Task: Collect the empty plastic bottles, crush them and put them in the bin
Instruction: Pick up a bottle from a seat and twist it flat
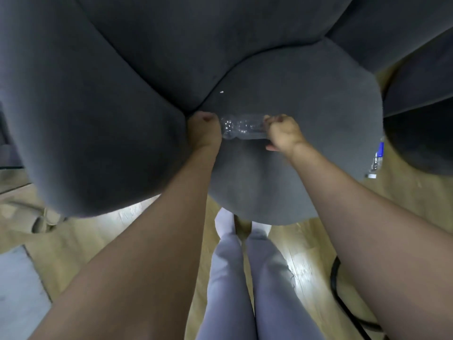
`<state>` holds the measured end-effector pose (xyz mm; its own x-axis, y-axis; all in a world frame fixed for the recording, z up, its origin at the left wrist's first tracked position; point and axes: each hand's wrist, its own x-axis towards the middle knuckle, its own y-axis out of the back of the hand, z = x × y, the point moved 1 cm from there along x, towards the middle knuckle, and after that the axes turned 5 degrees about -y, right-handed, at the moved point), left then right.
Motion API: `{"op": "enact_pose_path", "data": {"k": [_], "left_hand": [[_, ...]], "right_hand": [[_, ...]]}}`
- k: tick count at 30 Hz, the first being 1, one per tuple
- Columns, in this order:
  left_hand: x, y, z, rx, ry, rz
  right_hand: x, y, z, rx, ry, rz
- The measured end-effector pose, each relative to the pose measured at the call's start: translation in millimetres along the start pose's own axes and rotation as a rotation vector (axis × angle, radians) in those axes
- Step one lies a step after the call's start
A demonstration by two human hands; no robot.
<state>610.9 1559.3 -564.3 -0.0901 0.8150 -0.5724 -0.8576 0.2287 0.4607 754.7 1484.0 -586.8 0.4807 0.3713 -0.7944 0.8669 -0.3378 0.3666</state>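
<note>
A clear empty plastic bottle (241, 127) lies sideways over the grey seat cushion (306, 99) of an armchair. My left hand (204, 130) presses against its left end, the rounded base. My right hand (282, 132) is closed around its right end, hiding the neck and cap. A second clear bottle with a blue label (377, 157) and white cap lies on the wooden floor by the seat's right edge, partly hidden behind the cushion. No bin is in view.
The armchair's thick grey armrest (85, 119) bulges at the left and its backrest (196, 33) fills the top. Another dark grey seat (421, 94) stands at right. My legs in light trousers (245, 278) stand on wooden floor (306, 253). A black cable (340, 303) curves at lower right.
</note>
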Motion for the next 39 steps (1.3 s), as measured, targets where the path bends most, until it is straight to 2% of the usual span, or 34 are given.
{"op": "enact_pose_path", "data": {"k": [2, 6, 8, 12, 14, 18, 20, 24, 27, 33, 36, 39], "left_hand": [[-26, 11, 35, -0.001, -0.119, 0.054], [-81, 47, 111, -0.005, -0.367, 0.173], [-105, 70, 145, 0.006, -0.435, 0.214], [-159, 138, 211, 0.054, -0.560, 0.301], [-194, 181, 243, 0.052, -0.611, 0.311], [-267, 274, 283, 0.052, -0.699, 0.381], [-303, 320, 289, -0.002, -0.736, 0.420], [-377, 413, 270, -0.064, -0.781, 0.635], [-434, 482, 220, -0.108, -0.722, 0.777], [-558, 583, 69, -0.245, -0.624, 0.778], [-620, 621, -9, -0.255, -0.595, 0.915], [-682, 649, -82, -0.304, -0.613, 1.057]], "right_hand": [[-25, 13, -21, 0.068, -0.013, 0.025], [-80, 43, -78, -0.001, 0.094, 0.003], [-111, 56, -109, -0.062, 0.165, -0.019], [-195, 82, -166, -0.389, 0.492, 0.001], [-253, 88, -194, -0.394, 0.642, -0.153], [-377, 83, -239, -0.298, 0.686, -0.755], [-433, 73, -255, -0.341, 0.812, -0.849], [-545, 30, -260, -0.384, 1.052, -0.939], [-625, -15, -240, -0.308, 1.107, -1.045], [-777, -111, -143, -0.093, 1.018, -1.289], [-850, -155, -80, -0.024, 0.904, -1.384], [-916, -196, -23, -0.054, 0.838, -1.446]]}}
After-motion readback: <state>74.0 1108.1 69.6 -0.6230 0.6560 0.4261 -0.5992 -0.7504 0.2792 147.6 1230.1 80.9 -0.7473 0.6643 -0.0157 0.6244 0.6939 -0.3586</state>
